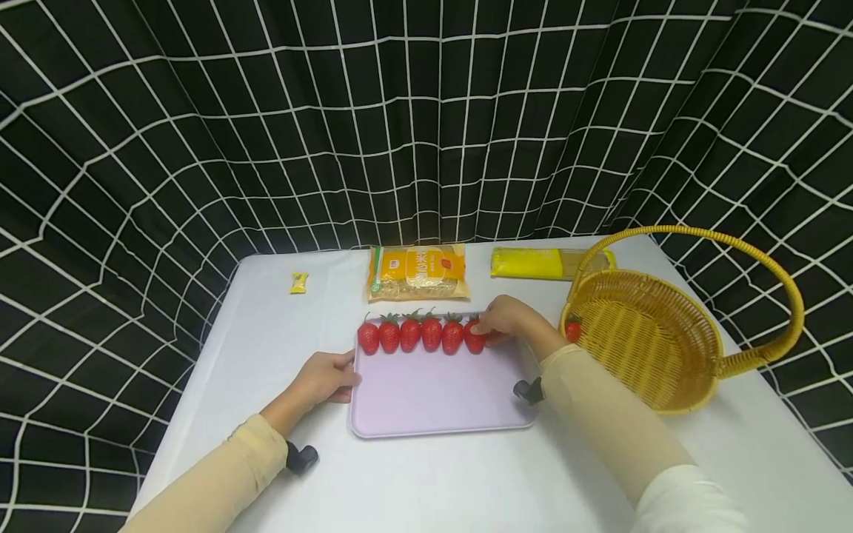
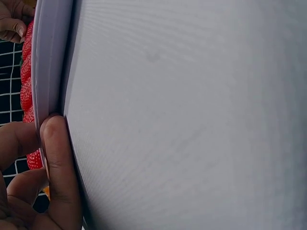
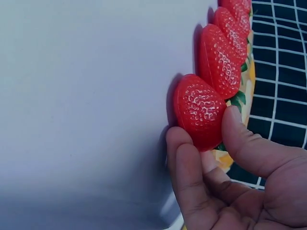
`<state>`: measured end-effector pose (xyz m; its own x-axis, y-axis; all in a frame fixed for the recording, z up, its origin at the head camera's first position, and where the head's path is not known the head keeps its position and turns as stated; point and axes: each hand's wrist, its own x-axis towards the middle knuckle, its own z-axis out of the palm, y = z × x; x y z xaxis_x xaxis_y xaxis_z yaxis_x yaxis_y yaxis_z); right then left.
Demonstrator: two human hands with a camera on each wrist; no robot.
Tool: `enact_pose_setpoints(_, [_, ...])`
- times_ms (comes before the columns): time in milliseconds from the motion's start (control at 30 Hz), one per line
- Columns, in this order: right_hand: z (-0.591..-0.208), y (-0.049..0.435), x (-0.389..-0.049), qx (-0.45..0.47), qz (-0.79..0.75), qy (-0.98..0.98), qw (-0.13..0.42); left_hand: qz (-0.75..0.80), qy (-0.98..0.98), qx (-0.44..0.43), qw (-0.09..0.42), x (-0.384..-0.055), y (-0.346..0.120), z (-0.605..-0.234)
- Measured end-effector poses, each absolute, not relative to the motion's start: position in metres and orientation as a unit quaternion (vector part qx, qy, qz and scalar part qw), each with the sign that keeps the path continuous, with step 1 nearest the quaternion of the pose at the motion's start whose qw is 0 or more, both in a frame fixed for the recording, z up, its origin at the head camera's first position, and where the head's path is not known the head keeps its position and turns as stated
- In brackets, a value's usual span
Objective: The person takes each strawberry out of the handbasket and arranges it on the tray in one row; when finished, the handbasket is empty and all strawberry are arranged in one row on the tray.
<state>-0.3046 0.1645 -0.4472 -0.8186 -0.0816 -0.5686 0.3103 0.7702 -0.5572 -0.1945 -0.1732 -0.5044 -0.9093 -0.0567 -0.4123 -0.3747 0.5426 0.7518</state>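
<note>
A pale lilac tray (image 1: 440, 396) lies on the table, with several red strawberries (image 1: 431, 334) lined up along its far edge, leaves pointing away. My left hand (image 1: 323, 379) grips the tray's left rim, fingers and thumb on either side of it in the left wrist view. At the row's right end, my right hand (image 1: 512, 318) pinches the last strawberry (image 3: 199, 110) between thumb and fingers. That strawberry rests against the tray, close beside its neighbour. One more strawberry (image 1: 572, 331) shows inside the yellow wicker basket (image 1: 706, 370), right of the tray.
Behind the tray lies an orange-printed bag of grain (image 1: 418, 274). A yellow packet (image 1: 533, 263) lies to its right, partly behind the basket handle (image 1: 793, 311). A small yellow wrapped candy (image 1: 298, 283) sits at the far left. Black grid-patterned curtain (image 1: 413, 133) surrounds the table.
</note>
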Motion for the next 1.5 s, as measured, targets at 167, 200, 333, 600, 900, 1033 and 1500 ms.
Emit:
enact_pose_setpoints(167, [-0.444, 0.171, -0.303, 0.040, -0.324, 0.896, 0.301, 0.457, 0.863, -0.124, 0.174, -0.196, -0.171, -0.504])
enact_pose_setpoints(200, [-0.442, 0.174, -0.303, 0.028, -0.323, 0.896, 0.303, 0.455, 0.864, -0.124, 0.174, -0.196, -0.171, -0.504])
enact_pose_setpoints(333, [-0.421, 0.199, -0.299, -0.029, -0.362, 0.876, 0.317, 0.457, 0.864, -0.123, 0.172, -0.195, -0.171, -0.503])
enact_pose_setpoints(600, [-0.383, 0.309, -0.302, -0.079, -0.496, 0.770, 0.394, 0.454, 0.862, -0.136, 0.181, -0.189, -0.176, -0.504])
enact_pose_setpoints(900, [-0.419, 0.409, -0.305, 0.076, -0.592, 0.634, 0.492, 0.454, 0.862, -0.134, 0.180, -0.188, -0.178, -0.504])
enact_pose_setpoints(1033, [-0.436, 0.418, -0.297, 0.128, -0.625, 0.595, 0.489, 0.459, 0.861, -0.127, 0.178, -0.188, -0.177, -0.501])
enact_pose_setpoints(1500, [-0.432, 0.361, -0.306, 0.145, -0.548, 0.676, 0.472, 0.467, 0.857, -0.123, 0.180, -0.193, -0.172, -0.496])
